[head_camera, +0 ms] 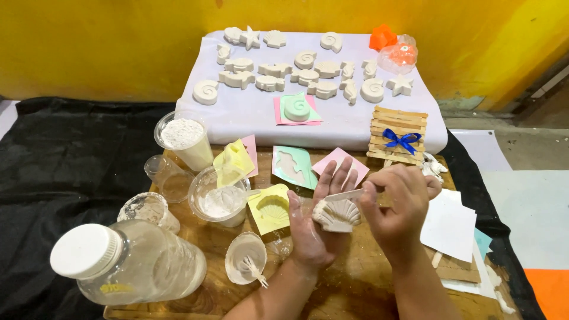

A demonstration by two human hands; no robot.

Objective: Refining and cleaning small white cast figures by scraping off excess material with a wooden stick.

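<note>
Centrally, a white plaster scallop-shell cast (pixel 336 214) lies in the upturned palm of the left hand (pixel 317 222), fingers spread flat beneath it, apparently to support the piece without squeezing it. Ribbed fan face up, edges slightly rough, surface matt and chalky; palm dusted white.

Right hand (pixel 396 204): closed around a flat wooden stick (pixel 347 194), its tip laid at the far edge of the shell, seemingly placed for trimming or scraping.

Near left of the hands: yellow shell mould (pixel 271 208), empty, on the wooden board (pixel 355 284); small bowl with plaster residue and a plastic fork (pixel 246 259); clear cup of wet white mix (pixel 219 198); cup of dry white powder (pixel 184 137); large clear jar with white lid (pixel 127 262).

Far: green mould (pixel 293 166) and pink sheet (pixel 339 161) on the board; white cloth (pixel 249 112) carrying rows of finished casts (pixel 305 76), spaced apart, likely for drying.

Far right: stick-built crate with blue bow (pixel 398 135); orange moulds (pixel 391 44).
</note>
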